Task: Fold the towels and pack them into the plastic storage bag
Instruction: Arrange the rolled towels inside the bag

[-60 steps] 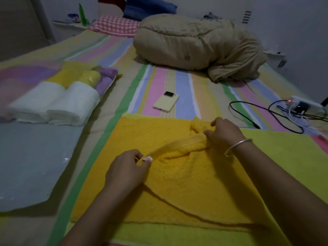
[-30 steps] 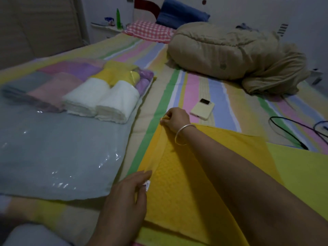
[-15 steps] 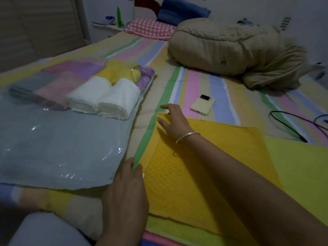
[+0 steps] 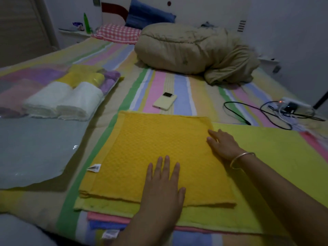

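An orange-yellow towel (image 4: 150,151) lies folded in half on a stack of flat towels: a lime one (image 4: 276,157), then a pink one (image 4: 106,217) and a blue one (image 4: 104,225). My left hand (image 4: 164,185) presses flat on the orange towel's near edge, fingers straight. My right hand (image 4: 222,143) rests flat on its right edge, a bangle on the wrist. A clear plastic storage bag (image 4: 35,150) lies to the left, holding rolled white towels (image 4: 65,102) with yellow and purple ones behind.
A pale yellow phone (image 4: 165,103) lies on the striped bedsheet just beyond the towels. Black cables and a power strip (image 4: 291,105) sit at the right. A bundled beige duvet (image 4: 191,50) and pillows fill the far end of the bed.
The towel's edge was carried over to the left and laid down, folding it in half. Both hands have since slid back right and now lie flat on it.
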A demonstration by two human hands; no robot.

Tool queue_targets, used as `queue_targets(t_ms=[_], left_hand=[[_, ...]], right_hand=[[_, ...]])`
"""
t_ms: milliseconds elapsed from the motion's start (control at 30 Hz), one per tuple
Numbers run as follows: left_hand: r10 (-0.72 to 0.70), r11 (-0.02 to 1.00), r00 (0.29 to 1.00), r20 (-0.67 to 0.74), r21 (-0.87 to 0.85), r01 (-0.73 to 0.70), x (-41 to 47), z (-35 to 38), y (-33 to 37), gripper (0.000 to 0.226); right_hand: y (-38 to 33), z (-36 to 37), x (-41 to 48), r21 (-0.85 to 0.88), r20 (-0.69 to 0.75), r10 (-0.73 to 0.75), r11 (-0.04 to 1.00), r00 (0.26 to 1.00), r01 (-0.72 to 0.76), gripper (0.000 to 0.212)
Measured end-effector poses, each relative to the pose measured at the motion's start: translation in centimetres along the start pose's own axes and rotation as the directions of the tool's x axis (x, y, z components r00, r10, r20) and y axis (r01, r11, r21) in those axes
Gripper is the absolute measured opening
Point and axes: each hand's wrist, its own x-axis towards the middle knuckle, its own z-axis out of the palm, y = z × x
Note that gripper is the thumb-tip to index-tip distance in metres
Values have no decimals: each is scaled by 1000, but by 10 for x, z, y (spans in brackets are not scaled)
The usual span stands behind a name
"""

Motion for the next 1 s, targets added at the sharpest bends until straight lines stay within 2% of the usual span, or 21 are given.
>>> queue_targets(t_ms=[100, 167, 200, 233, 300, 400, 500, 633, 767, 933, 1000], left_hand=[[69, 988, 996, -59, -133, -76, 6, -13, 20, 52], [124, 961, 978, -165, -225, -160, 7, -23, 42, 34], [134, 946, 975, -175, -270, -179, 8, -27, 55, 23], [125, 941, 983, -136, -298, -161, 10, -28, 68, 17], [45, 952, 998, 50, -306, -28, 16, -33, 92, 31], [-78, 975, 968, 238, -184, 124, 32, -29, 111, 56], [-94, 983, 947, 307, -119, 137, 44, -27, 116, 52], [-59, 989, 934, 351, -104, 101, 49, -37, 115, 39], [-20, 932, 958, 287, -341, 122, 45, -47, 86, 23], [-69, 723, 993, 96, -681, 116, 17, -69, 27, 51], [-133, 630, 991, 22, -770, 101, 3, -80, 2, 51]], right_hand=[[1, -6, 3, 244, -93, -19, 969, 995, 41, 41], [-6, -10, 7, 438, -108, -17, 897, 994, 63, 32], [-10, -12, 10, 533, -120, -5, 844, 993, 69, 30], [-14, -14, 13, 617, -118, 18, 785, 993, 59, 29], [-19, -18, 19, 717, -67, 81, 697, 994, -9, 31], [-20, -23, 26, 763, 45, 138, 634, 989, -123, 30], [-21, -24, 33, 754, 94, 153, 634, 984, -171, 27], [-26, -26, 38, 718, 70, 148, 679, 987, -153, 24], [-35, -37, 42, 720, 16, 142, 685, 990, -110, 29], [-74, -55, 53, 743, -45, 65, 669, 997, -10, 33], [-101, -57, 57, 757, -51, 17, 653, 999, 28, 36]])
